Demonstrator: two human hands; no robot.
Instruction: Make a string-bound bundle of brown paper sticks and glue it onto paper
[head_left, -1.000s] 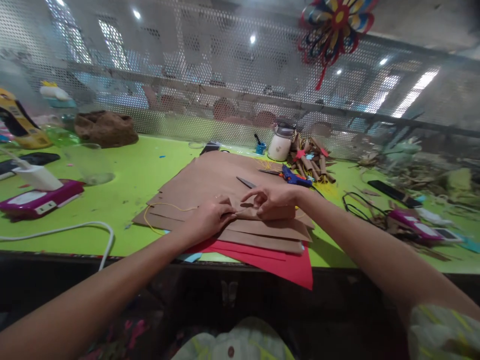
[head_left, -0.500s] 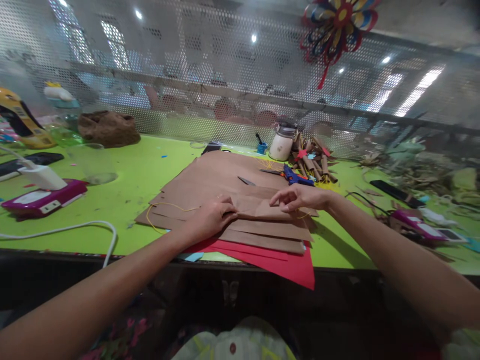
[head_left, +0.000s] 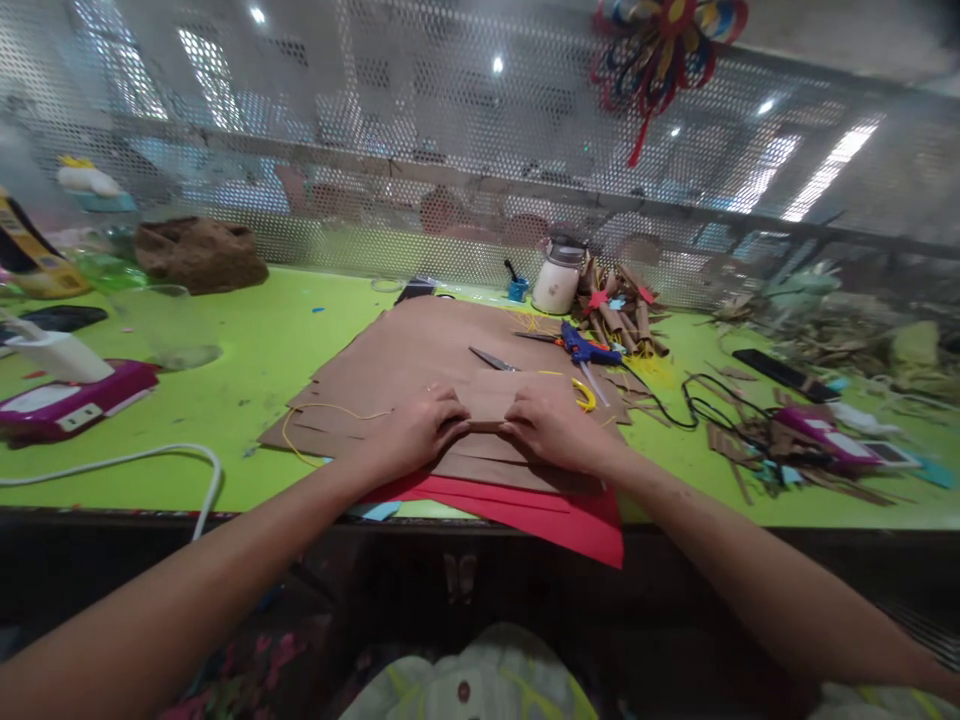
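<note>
My left hand [head_left: 424, 430] and my right hand [head_left: 553, 425] rest side by side over a stack of brown paper sheets [head_left: 420, 340]. Between them both sets of fingertips pinch the near edge of a smaller piece of brown paper [head_left: 487, 427], which looks folded or rolled into a narrow band. Red paper [head_left: 577, 525] sticks out below the stack, past the table edge. Yellow string [head_left: 337, 406] runs out from beside my left hand. Just beyond the right hand lie scissors with a yellow handle [head_left: 584, 395], partly covered by the brown paper.
Behind my hands is a blue glue gun [head_left: 589, 347], near a pile of brown paper rolls [head_left: 622, 322] and a white jar [head_left: 558, 282]. Paper scraps, black cable and a purple power strip [head_left: 825, 440] lie right; another purple power strip [head_left: 75, 400] and a clear cup [head_left: 169, 330] stand left.
My right hand has come down and left from above the paper, and now grips its near edge close to my left hand. The yellow scissors handle has come into sight.
</note>
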